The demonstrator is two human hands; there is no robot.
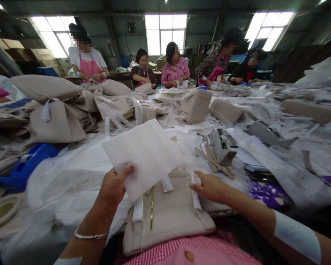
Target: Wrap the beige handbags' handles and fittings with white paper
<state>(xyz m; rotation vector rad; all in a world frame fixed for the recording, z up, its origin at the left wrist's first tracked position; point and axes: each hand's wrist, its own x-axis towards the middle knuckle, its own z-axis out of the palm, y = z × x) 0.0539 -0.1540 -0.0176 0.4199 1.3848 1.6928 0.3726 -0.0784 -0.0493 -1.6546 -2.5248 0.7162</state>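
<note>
My left hand [117, 184] is closed on the lower left edge of a white paper sheet [143, 156], thumb on top. The sheet is tilted up above a beige bag [171, 209] lying flat in front of me. Gold metal strip [152, 209] shows on the bag. At its right side, my right hand [209, 186] has thumb and forefinger around a white-wrapped strap [195, 197]. Another wrapped strap [138, 209] lies on the left of the bag. A short white wrapped tab [167, 183] sticks out below the sheet, which covers part of the bag.
A blue tape dispenser [24, 167] and a tape roll [2, 211] lie at left. A grey dispenser [220, 145] stands by beige strips [212, 158] at right. Beige bags [56, 119] and crumpled wrapping [71, 180] cover the table. Several co-workers [175, 70] are across it.
</note>
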